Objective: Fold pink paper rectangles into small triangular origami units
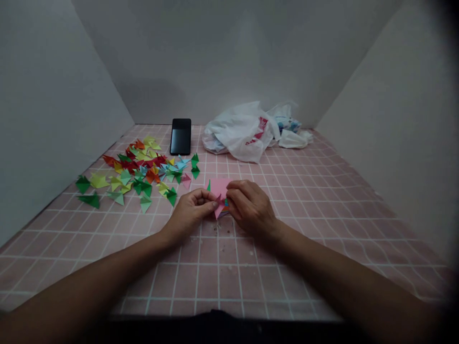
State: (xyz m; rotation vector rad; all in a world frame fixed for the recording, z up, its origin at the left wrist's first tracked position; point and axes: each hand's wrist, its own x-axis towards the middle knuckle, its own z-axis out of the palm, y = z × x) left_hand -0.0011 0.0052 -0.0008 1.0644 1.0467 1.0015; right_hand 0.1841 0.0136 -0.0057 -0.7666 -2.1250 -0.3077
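A small pink origami crane [218, 209] is pinched between the thumb and forefinger of my left hand [193, 209]. My right hand [253, 205] is closed at the crane's right side, fingertips bent together against it; its thumb is mostly hidden. Just beneath and behind the crane lies a stack of coloured paper squares [219, 184], pink on top, with green, blue and orange edges showing. Both hands partly cover this stack. Left of my hands, several folded paper cranes [145, 187] in red, orange, yellow, green and light blue are spread about, and a pink crane [186, 180] lies nearest the stack.
A black smartphone [180, 137] lies behind the cranes. Crumpled white plastic bags [244, 131] with red print sit at the back, beside a blue-patterned pack [289, 125]. A pink checked cloth [322, 205] covers the table, with pale walls at the left, back and right.
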